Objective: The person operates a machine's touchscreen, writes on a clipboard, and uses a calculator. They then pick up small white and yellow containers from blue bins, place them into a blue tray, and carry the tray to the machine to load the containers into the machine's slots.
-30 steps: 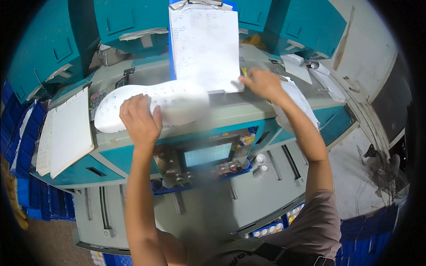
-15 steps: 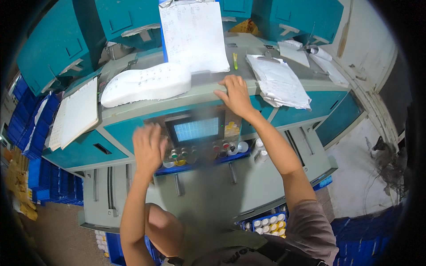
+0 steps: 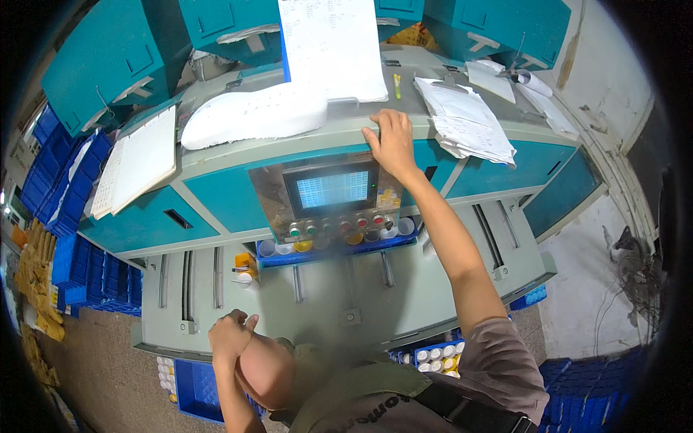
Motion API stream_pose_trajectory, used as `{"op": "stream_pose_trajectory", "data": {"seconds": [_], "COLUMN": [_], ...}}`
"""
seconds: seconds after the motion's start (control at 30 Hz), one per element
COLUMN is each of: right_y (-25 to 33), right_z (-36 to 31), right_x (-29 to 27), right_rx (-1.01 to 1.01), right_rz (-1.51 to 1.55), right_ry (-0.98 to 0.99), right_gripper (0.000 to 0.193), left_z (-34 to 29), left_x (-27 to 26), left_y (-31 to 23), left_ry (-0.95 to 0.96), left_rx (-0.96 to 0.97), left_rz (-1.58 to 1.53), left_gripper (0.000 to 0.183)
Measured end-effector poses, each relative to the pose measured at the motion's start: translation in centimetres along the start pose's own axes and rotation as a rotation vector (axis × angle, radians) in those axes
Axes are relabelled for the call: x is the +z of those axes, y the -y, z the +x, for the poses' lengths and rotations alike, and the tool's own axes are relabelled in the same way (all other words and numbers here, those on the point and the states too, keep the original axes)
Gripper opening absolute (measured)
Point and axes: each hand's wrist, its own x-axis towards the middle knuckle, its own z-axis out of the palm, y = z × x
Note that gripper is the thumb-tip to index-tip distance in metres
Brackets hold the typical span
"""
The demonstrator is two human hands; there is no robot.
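Pale grey machine edge (image 3: pixel 289 150) lies under the right hand (image 3: pixel 393 144), whose fingers are slightly apart, near the yellow-green marker (image 3: pixel 397 86). The left hand (image 3: pixel 231 338), half open, is now beside the knee (image 3: pixel 267 372); earlier it was just left of the screen (image 3: pixel 333 189).

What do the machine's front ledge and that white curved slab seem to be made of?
Front ledge: probably painted metal, satin, from its smooth, even grey-green colour. White curved slab: perhaps matte foam, given its ragged lower edge, though glare leaves that open.
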Motion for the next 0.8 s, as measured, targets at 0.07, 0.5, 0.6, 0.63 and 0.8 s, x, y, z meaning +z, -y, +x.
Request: {"op": "stream_pose_trajectory", "data": {"seconds": [0.07,0.5,0.6,0.63,0.8], "right_y": [0.1,-0.4,-0.4,-0.4,-0.4], "right_z": [-0.3,-0.8,-0.8,-0.9,-0.9], "right_x": [0.2,1.1,1.1,1.1,1.0], "right_rx": [0.009,-0.026,-0.04,-0.038,-0.027], "right_rz": [-0.019,-0.043,-0.048,-0.048,-0.056], "right_ry": [0.002,-0.073,-0.084,-0.078,-0.064], "right_gripper": [0.032,0.034,0.034,0.033,0.034], "left_z": [-1.0,-6.2,-6.9,-7.1,-8.5], "left_x": [0.3,3.0,3.3,3.4,4.4], "left_y": [0.1,-1.1,-1.4,-1.5,-2.2], "left_ry": [-0.124,-0.572,-0.582,-0.589,-0.607], "left_rx": [-0.012,0.118,0.115,0.116,0.095], "left_rz": [-0.044,0.076,0.062,0.058,0.091], "left_gripper": [0.043,0.057,0.06,0.061,0.068]}}
